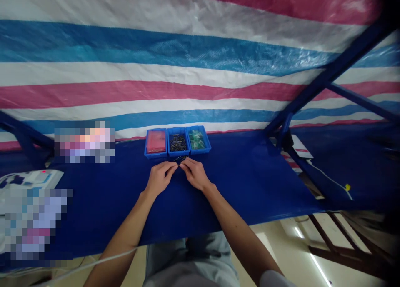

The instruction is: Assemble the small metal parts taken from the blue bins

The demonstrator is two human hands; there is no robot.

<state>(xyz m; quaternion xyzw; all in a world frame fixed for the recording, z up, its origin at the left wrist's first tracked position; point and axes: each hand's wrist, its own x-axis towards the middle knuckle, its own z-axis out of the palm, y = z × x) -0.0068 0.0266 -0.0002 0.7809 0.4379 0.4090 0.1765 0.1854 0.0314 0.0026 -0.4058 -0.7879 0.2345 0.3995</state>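
Observation:
My left hand (160, 178) and my right hand (195, 173) rest close together on the blue table cover (243, 183), fingertips pinched around a few thin dark pins (180, 158) held between them. Just beyond the hands stand three small blue bins side by side: a left bin (156, 142) with red pieces, a middle bin (178, 143) with dark metal pins, and a right bin (198, 139) with green pieces.
A striped red, white and blue tarp (187, 70) hangs behind the table. Blue frame bars (328, 76) slant at the right, above a white card (300, 148) and a white cable (328, 176). White items lie at the left edge (31, 179).

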